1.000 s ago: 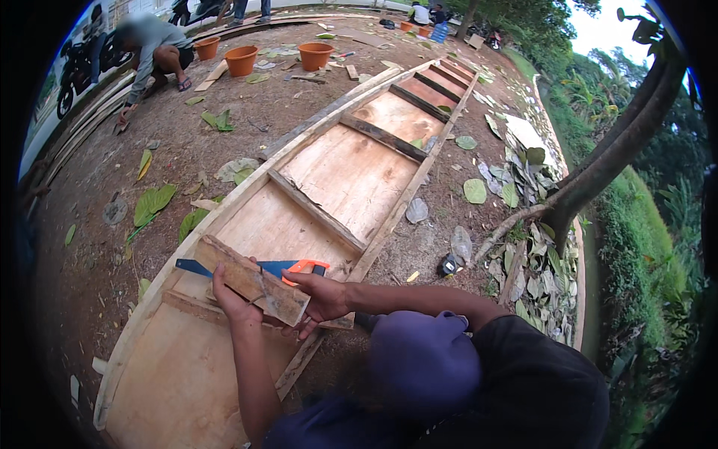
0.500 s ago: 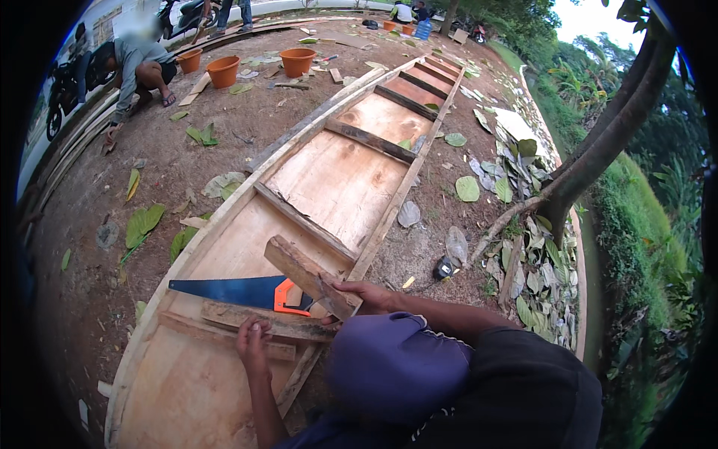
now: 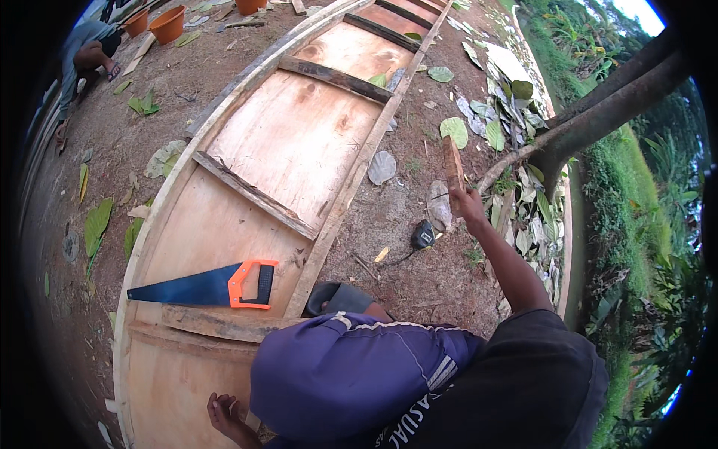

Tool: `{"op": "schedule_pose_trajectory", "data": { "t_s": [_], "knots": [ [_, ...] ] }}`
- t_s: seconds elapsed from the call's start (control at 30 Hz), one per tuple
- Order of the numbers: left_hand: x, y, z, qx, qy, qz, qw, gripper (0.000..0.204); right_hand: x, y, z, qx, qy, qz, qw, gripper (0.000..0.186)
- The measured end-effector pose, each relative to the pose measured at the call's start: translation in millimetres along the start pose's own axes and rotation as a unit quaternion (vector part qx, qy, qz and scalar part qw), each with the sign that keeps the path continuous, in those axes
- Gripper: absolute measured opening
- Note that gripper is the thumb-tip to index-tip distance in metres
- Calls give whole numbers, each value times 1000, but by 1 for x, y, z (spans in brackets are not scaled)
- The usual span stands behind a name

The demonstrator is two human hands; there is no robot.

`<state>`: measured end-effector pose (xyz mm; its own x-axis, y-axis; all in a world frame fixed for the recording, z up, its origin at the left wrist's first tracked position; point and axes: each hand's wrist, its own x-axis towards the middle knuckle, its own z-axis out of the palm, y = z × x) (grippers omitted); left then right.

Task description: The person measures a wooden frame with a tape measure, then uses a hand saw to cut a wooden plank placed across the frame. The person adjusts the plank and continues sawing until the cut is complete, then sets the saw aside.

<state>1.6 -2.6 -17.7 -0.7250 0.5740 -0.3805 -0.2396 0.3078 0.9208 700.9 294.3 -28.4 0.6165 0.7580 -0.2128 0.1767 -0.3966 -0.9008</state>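
My right hand [image 3: 469, 208] grips a short wooden block [image 3: 453, 161] over the bare soil, to the right of a long timber frame with a plywood sheet [image 3: 292, 150]. At the lower edge, my left hand [image 3: 230, 417] is held low over the plywood, fingers loosely curled and apart, with nothing seen in it. A handsaw [image 3: 187, 286] with a dark blue blade and orange-and-black handle lies across the plywood. Just below the saw is a loose-looking wood strip [image 3: 224, 323] beside a crosspiece. My bent knee [image 3: 321, 374] partly covers both.
A black tape measure [image 3: 422, 236] lies on the soil near my right forearm. Several dark crosspieces [image 3: 336, 78] span the frame. Dry leaves and a leaning tree trunk [image 3: 553, 161] are at right. A crouching person [image 3: 82, 52] and orange buckets [image 3: 167, 25] are at upper left.
My right hand has carried the wooden block off the frame, to the right above the soil. My left hand has drawn back from the wood strip toward the lower edge. The view has shifted.
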Motion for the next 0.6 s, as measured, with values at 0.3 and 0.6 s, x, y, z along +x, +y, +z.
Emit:
{"op": "schedule_pose_trajectory", "data": {
  "t_s": [0.3,0.6],
  "knots": [
    [71,49,36,115,-65,1,991,31,99,-37,-88,-110,50,-35,992,56],
    [114,132,81,318,-160,-24,934,47,161,-44,-165,-192,145,-40,970,61]
  ]
}}
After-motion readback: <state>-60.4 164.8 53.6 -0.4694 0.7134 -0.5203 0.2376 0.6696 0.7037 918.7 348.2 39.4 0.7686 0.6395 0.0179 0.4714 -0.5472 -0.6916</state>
